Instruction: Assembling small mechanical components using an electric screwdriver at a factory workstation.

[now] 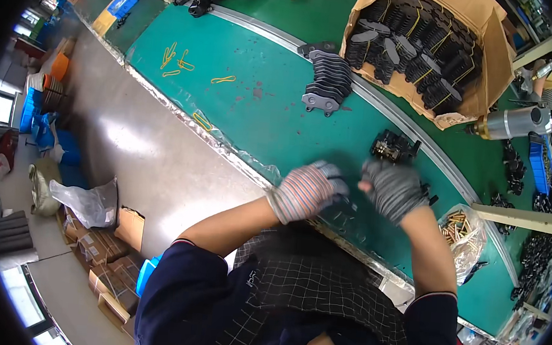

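Observation:
My left hand (307, 189), in a striped knit glove with dark fingertips, hovers over the near edge of the green bench. Motion smears its fingers, so I cannot tell whether they hold anything. My right hand (396, 190), in a grey striped glove, is to its right with the fingers curled in; whatever they may hold is hidden. Just beyond the right hand lies a black brake caliper (393, 147). Farther back, a row of black brake pads (327, 80) stands packed together on the bench.
A cardboard box (417, 109) of banded brake pads sits beyond the metal rail (385, 102). Yellow rubber bands (223, 79) lie at left. A clear bag of brass-coloured pins (460, 236) rests at right, below a grey power tool (510, 124). Cartons (98, 246) stand on the floor.

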The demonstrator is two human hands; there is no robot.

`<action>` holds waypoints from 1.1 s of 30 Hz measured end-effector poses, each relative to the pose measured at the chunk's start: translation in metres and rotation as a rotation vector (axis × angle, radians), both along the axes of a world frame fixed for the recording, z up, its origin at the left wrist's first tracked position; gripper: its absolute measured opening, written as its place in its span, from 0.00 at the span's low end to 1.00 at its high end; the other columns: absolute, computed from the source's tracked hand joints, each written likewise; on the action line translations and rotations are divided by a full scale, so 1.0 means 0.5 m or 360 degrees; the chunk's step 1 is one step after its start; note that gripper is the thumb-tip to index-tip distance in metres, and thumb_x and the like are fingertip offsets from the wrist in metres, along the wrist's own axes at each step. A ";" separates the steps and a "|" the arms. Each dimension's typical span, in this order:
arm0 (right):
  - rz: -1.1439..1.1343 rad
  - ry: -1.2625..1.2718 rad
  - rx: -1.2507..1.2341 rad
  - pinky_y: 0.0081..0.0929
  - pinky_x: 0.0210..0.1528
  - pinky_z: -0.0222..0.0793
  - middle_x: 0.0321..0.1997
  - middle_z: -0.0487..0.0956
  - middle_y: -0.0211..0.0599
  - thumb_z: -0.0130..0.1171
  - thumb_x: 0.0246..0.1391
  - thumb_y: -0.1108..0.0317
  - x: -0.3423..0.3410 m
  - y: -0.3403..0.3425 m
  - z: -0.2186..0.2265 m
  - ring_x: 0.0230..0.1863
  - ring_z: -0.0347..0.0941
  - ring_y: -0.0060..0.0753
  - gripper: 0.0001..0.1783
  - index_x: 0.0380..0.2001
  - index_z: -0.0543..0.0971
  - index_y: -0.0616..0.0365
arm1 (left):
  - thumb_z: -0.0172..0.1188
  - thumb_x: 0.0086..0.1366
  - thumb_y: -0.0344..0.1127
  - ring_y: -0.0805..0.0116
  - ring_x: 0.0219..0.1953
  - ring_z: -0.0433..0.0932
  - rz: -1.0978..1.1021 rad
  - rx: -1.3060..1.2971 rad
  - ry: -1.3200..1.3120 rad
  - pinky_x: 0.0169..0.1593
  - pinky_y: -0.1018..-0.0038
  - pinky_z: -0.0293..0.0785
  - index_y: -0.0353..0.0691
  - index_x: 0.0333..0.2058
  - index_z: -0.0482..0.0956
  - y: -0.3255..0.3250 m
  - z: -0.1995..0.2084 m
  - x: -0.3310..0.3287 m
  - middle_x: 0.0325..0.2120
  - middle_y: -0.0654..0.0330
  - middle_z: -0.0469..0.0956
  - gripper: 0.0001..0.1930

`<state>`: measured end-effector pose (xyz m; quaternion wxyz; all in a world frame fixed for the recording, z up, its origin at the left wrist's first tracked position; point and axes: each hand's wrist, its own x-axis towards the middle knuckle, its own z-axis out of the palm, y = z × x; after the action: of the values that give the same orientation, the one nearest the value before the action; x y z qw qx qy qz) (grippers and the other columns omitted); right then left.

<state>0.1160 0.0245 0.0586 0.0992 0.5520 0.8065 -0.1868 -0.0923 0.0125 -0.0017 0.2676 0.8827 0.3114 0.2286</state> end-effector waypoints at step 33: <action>-0.0669 0.1146 0.0563 0.35 0.36 0.73 0.33 0.78 0.40 0.68 0.44 0.66 0.153 -0.274 -0.175 0.34 0.76 0.44 0.20 0.42 0.78 0.55 | 0.67 0.50 0.33 0.52 0.35 0.78 -0.0164 0.0047 0.0127 0.39 0.64 0.75 0.40 0.40 0.78 -0.043 -0.014 0.133 0.33 0.53 0.79 0.17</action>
<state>0.1927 -0.1126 -0.0288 -0.3237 0.6122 0.6795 -0.2423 -0.0258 -0.0088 -0.0087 0.2534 0.9099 0.2724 0.1837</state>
